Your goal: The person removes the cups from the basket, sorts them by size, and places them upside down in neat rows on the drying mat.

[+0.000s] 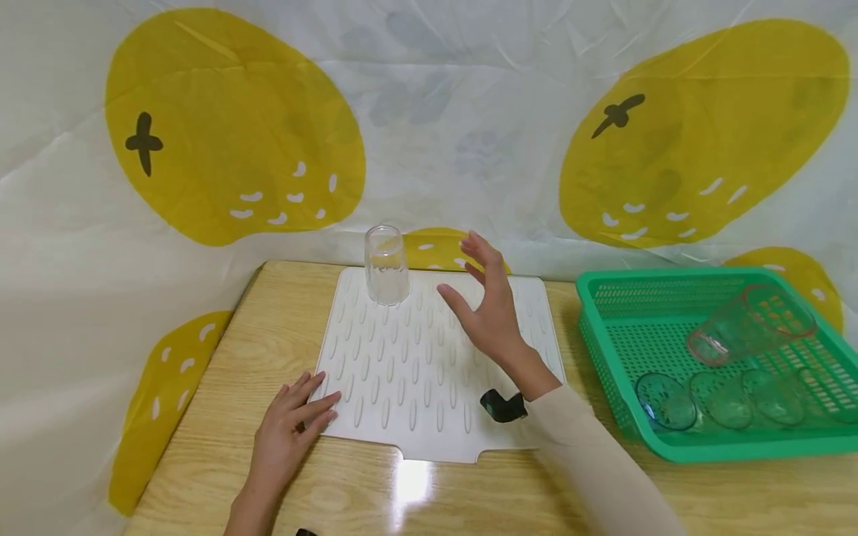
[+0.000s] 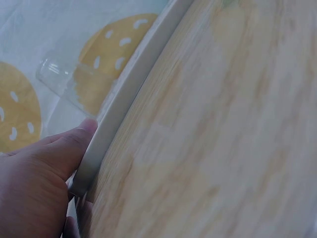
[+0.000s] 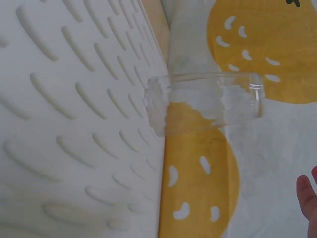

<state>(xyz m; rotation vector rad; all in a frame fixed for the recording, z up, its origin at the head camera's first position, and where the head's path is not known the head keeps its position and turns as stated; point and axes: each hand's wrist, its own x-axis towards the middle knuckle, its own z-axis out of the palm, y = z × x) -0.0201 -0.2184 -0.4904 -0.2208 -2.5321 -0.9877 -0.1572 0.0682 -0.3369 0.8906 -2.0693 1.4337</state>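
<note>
A clear drinking glass (image 1: 386, 269) stands upside down at the back left of a white ridged draining board (image 1: 418, 357). In the right wrist view the same glass (image 3: 208, 104) shows its thick base away from the board. My right hand (image 1: 492, 313) is raised over the board, to the right of the glass and apart from it, thumb and fingers spread with nothing between them. At the board's front left edge my left hand (image 1: 288, 424) rests with loosely extended fingers touching the rim. The left wrist view shows the thumb (image 2: 74, 141) against that edge.
A green plastic basket (image 1: 606, 365) stands on the right of the wooden table (image 1: 268, 313). Inside, a pinkish glass (image 1: 744, 327) lies tilted behind a row of several clear glasses (image 1: 720, 400). A white cloth with yellow fruit print (image 1: 462, 149) hangs behind and at the left.
</note>
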